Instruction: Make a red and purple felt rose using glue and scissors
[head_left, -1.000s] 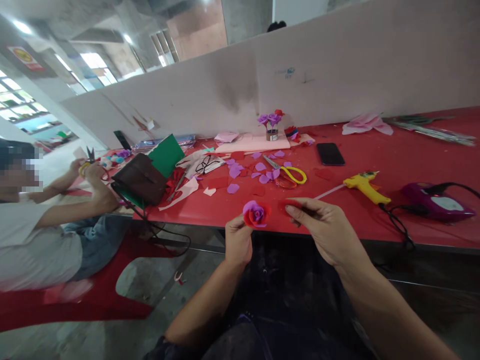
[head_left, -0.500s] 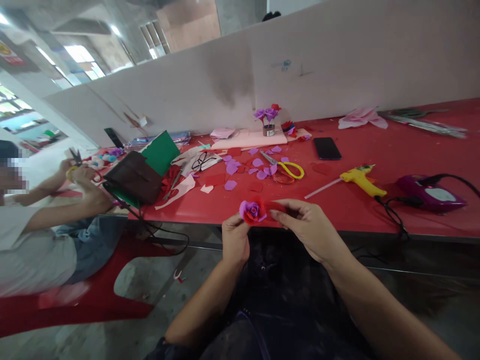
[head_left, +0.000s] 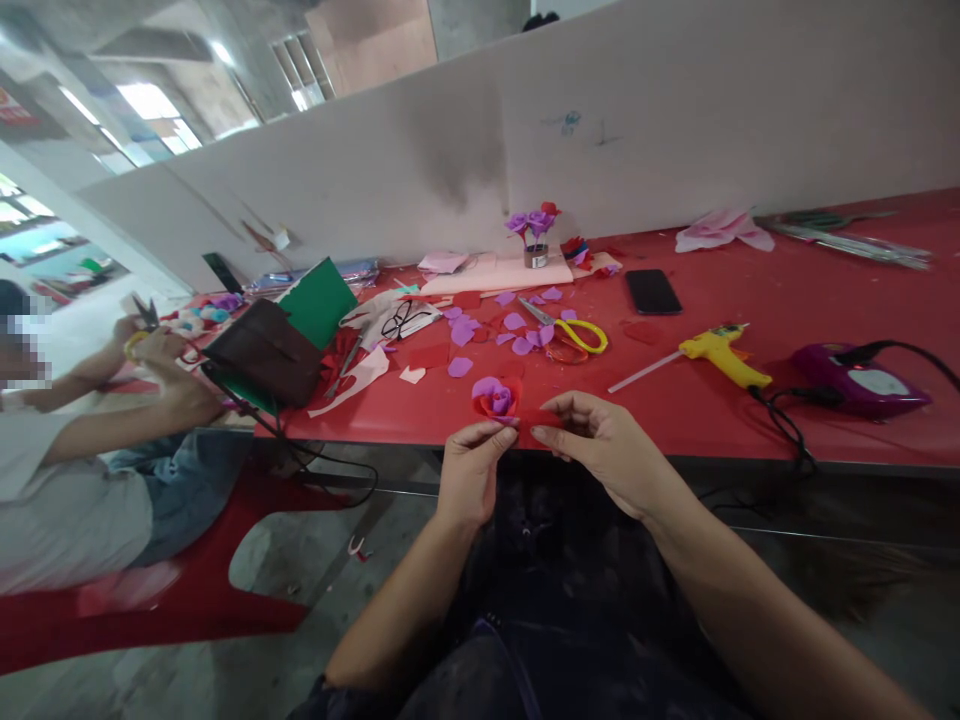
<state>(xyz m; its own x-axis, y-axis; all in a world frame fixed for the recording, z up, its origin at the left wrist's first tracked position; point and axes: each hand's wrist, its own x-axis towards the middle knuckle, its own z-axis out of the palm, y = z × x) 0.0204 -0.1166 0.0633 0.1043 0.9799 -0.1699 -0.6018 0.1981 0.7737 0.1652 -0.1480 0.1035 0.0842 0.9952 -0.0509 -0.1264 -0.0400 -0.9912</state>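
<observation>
My left hand (head_left: pixel 469 470) pinches the base of a small paper rose (head_left: pixel 495 397) with purple inner petals and red outer ones, held at the red table's front edge (head_left: pixel 420 425). My right hand (head_left: pixel 600 445) is closed on a red paper petal (head_left: pixel 541 418) and presses it against the rose's right side. Both hands meet at the flower. Loose purple petals (head_left: pixel 517 335) and red pieces lie on the table just beyond.
Yellow scissors (head_left: pixel 574 332), a yellow glue gun (head_left: pixel 720 352) with its cord, a purple device (head_left: pixel 862 380), a black phone (head_left: pixel 652 291), glasses (head_left: pixel 403 320) and a brown pouch (head_left: pixel 266 352) are on the table. A person at the left holds small scissors (head_left: pixel 142 315).
My right hand has brought the red petal leftward to the rose. The rose has risen slightly toward the table edge and both hands now meet.
</observation>
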